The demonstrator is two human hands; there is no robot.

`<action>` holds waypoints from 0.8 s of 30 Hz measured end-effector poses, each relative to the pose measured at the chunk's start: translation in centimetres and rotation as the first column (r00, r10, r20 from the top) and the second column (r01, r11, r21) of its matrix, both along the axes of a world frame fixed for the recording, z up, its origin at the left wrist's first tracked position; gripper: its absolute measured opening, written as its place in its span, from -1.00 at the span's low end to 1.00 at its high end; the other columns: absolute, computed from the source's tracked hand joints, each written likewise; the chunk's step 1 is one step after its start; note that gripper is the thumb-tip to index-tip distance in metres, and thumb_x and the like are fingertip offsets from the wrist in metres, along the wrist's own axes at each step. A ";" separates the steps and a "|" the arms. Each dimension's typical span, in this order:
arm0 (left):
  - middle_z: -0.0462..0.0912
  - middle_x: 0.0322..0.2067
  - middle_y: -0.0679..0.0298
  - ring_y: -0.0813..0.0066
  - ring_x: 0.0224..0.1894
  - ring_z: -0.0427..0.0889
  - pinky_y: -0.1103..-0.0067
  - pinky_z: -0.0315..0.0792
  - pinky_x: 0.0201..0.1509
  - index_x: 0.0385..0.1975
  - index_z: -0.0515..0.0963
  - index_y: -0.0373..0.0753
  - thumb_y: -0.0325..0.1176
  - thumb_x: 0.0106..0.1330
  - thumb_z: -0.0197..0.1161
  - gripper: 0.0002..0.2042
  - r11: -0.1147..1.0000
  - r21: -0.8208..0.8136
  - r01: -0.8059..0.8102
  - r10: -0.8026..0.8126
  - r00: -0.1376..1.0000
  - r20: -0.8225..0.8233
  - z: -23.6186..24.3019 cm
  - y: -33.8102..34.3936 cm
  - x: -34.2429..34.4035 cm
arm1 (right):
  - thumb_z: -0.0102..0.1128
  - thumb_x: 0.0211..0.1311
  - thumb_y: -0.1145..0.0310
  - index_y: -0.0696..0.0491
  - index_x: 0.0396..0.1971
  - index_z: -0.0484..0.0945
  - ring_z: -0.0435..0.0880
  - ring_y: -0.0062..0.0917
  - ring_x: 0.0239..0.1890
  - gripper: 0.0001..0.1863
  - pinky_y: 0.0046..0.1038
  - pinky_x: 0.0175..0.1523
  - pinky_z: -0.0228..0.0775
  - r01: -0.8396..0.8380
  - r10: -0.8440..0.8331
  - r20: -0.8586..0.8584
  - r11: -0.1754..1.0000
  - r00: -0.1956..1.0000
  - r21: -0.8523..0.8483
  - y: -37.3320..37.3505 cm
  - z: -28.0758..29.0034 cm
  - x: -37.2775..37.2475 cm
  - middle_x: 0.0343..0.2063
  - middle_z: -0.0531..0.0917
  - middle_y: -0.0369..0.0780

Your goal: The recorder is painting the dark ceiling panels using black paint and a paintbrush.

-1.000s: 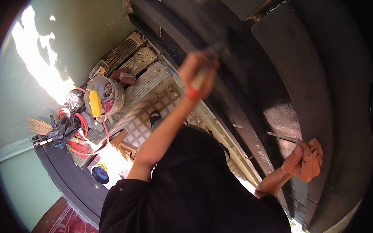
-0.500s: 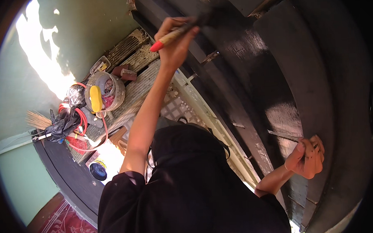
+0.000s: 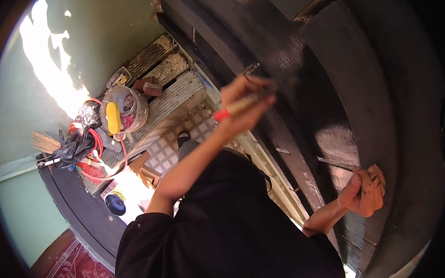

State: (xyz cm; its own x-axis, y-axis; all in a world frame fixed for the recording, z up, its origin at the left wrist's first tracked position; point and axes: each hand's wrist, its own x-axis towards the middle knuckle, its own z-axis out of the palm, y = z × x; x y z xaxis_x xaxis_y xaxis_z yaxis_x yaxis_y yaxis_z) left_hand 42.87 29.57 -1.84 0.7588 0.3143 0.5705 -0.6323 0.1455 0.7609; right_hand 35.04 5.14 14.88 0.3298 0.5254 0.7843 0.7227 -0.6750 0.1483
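My left hand [image 3: 246, 119] is closed around a paintbrush, whose light wooden handle [image 3: 240, 105] ends in a red tip. Its bristle end is smeared by motion, at or close to the dark-painted wooden slats [image 3: 324, 91] in front of me. Farther right, my right hand [image 3: 364, 195] is curled with bent fingers against a dark board [image 3: 368, 104]. Dark paint marks its fingers, and whether it grips the board's edge or something small cannot be made out. Bare, lighter patches of wood [image 3: 336, 144] show between the slats near that hand.
On a ribbed wooden bench [image 3: 170, 104] at left stand a bucket [image 3: 142, 115] with a yellow object [image 3: 113, 118] at its rim, brick pieces [image 3: 153, 89], red hose [image 3: 99, 139] and a black plastic bag [image 3: 72, 153]. A can [image 3: 115, 204] with dark contents is lower left. A pale rail [image 3: 267, 169] runs beside the slats.
My left hand has moved down and to the right with the paintbrush, from the upper slats toward the middle ones. My right hand has stayed almost where it was.
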 end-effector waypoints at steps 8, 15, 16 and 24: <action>0.71 -0.23 0.15 0.63 -0.26 0.66 0.67 0.56 -0.19 -0.32 0.49 -0.36 -0.66 0.17 0.38 -0.81 0.899 0.103 -0.427 0.425 0.904 0.039 -0.2 8.7 9.0 | 0.16 0.12 0.53 0.36 -0.55 0.58 0.46 -0.32 -0.72 -0.83 -0.26 -0.41 0.48 -0.006 0.006 -0.032 1.000 0.999 -0.017 0.4 0.5 0.1 -0.74 0.55 -0.07; 0.69 -0.25 0.06 0.43 -0.24 0.70 0.60 0.56 -0.16 -0.37 0.49 -0.36 -0.60 0.10 0.43 -0.79 0.864 0.128 -0.486 0.477 0.874 0.098 -0.8 -0.5 5.7 | 0.16 0.11 0.53 0.36 -0.55 0.58 0.45 -0.31 -0.73 -0.83 -0.28 -0.42 0.47 0.012 -0.012 -0.031 1.000 0.999 -0.021 0.5 0.3 0.1 -0.74 0.55 -0.07; 0.69 -0.27 -0.01 0.33 -0.27 0.73 0.59 0.58 -0.20 -0.41 0.49 -0.35 -0.61 0.03 0.46 -0.76 0.872 0.171 -0.458 0.454 0.889 0.063 -0.9 -1.9 4.1 | 0.16 0.11 0.53 0.36 -0.55 0.58 0.45 -0.31 -0.73 -0.83 -0.28 -0.42 0.47 0.010 -0.010 -0.032 1.000 0.999 -0.021 0.4 0.4 0.1 -0.74 0.55 -0.07; 0.69 -0.19 0.07 0.50 -0.19 0.68 0.62 0.57 -0.11 -0.35 0.41 -0.33 -0.67 0.14 0.40 -0.75 0.940 -0.339 0.028 -0.064 0.993 -0.095 1.2 0.6 1.5 | 0.15 0.11 0.52 0.34 -0.55 0.58 0.46 -0.31 -0.72 -0.83 -0.23 -0.39 0.48 0.002 -0.004 -0.045 0.999 0.999 -0.047 -0.3 0.3 -0.2 -0.74 0.55 -0.08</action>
